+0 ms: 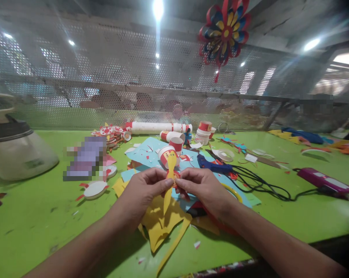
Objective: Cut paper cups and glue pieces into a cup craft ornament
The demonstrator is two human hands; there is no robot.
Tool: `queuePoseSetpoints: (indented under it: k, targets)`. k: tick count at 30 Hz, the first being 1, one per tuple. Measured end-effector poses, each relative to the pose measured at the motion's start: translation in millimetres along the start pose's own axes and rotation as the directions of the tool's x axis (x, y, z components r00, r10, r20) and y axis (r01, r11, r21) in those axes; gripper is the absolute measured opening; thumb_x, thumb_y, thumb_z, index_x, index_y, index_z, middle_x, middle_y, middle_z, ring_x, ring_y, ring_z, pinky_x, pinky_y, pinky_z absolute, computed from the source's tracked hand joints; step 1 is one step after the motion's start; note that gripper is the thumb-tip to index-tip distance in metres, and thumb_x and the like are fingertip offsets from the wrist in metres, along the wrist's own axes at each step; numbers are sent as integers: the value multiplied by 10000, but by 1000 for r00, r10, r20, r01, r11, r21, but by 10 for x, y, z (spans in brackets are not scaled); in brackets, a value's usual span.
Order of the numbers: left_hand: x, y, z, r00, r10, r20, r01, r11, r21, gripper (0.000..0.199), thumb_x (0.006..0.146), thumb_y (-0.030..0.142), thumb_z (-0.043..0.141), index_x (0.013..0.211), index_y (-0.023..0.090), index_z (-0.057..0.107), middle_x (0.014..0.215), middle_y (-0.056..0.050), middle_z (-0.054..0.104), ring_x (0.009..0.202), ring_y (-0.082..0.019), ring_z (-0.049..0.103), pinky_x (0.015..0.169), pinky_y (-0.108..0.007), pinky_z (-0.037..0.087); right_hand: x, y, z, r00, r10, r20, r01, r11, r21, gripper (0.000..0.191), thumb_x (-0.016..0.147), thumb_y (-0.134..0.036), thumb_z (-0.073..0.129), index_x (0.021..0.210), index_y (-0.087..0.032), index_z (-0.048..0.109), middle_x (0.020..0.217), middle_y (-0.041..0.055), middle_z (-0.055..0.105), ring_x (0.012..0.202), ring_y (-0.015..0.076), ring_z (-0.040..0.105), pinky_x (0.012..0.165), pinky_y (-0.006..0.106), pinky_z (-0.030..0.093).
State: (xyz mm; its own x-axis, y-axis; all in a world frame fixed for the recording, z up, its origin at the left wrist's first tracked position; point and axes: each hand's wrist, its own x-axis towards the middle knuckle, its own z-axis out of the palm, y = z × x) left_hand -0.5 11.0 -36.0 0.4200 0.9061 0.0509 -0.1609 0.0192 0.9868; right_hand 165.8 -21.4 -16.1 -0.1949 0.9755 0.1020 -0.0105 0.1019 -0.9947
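A narrow yellow paper cut-out (171,164), with small dark marks on its rounded top, stands upright between my hands. My left hand (147,187) pinches its middle from the left between thumb and fingers. On the other side, my right hand (201,187) has its fingertips closed on a small red piece with yellow marks (176,180), which touches the cut-out. Just behind are red and white paper cups (176,144). Under the hands lie yellow paper scraps (159,224) and light blue sheets (147,151).
A blue glue gun (213,165) with a black cable lies right of the hands, near a purple power strip (324,181). A white paper disc with red tabs (95,190) and a large container (21,146) are left. A paper flower (225,34) hangs above.
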Motion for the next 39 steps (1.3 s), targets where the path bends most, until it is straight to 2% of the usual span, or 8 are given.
queuePoseSetpoints:
  k: [7,9,13,19,24,28,33,39]
  targets:
    - [15,67,-33,999,28,-32,-28,1000,-14,156,724,315,701,737,165,660,686,-2,602,654,-113,516,643,-241,388,57,15,-164,988,-138,-67,126,980,-155,219,792,-356,620,690,-162,628,620,-9,582,504,83,478,510,245,411]
    - [36,91,-50,997,31,-77,-33,999,-28,157,714,311,710,727,161,665,673,6,602,634,-101,509,620,-227,384,91,-36,-325,952,-260,-161,201,928,-313,248,823,-391,564,724,-168,613,649,4,587,523,98,495,520,260,427]
    - [80,117,-90,993,-15,-119,-1,991,-137,161,667,286,749,706,157,661,675,8,637,615,-94,537,605,-219,400,155,-190,-768,930,-281,-237,124,846,-519,275,833,-427,512,800,-168,597,705,22,604,555,119,517,531,272,436]
    - [102,136,-122,987,-3,-161,-24,986,-168,176,629,249,780,713,145,664,688,8,657,630,-85,571,620,-199,430,261,-137,-1292,971,-185,-149,-46,467,-883,122,676,-186,626,775,-163,694,789,68,668,777,215,568,714,309,404]
    - [106,158,-127,982,-13,-188,-24,981,-192,178,615,243,789,695,142,666,684,2,661,629,-89,578,621,-198,444,349,142,-1356,993,-84,-79,-65,159,-985,315,603,-52,583,884,-136,698,919,138,663,937,282,520,752,318,360]
    - [105,166,-131,992,15,-127,-37,983,-178,148,677,271,748,723,149,679,733,-18,679,669,-101,594,653,-212,452,394,280,-1343,994,-75,-77,-75,30,-997,301,642,-62,539,905,-107,679,907,167,641,923,293,506,729,327,350]
    - [113,174,-135,987,14,-163,-48,978,-203,145,659,258,760,720,153,681,751,-26,681,686,-112,596,674,-231,456,374,232,-1393,989,-120,-89,-83,53,-995,318,667,-139,553,958,-120,678,921,141,649,926,283,520,787,335,372]
    - [129,152,-148,977,-3,-212,-43,977,-210,135,639,230,767,707,146,686,684,-7,653,592,-78,545,577,-190,430,261,33,-1481,942,-249,-226,-153,281,-948,432,745,-246,479,1121,-89,620,1002,138,680,887,294,612,744,366,464]
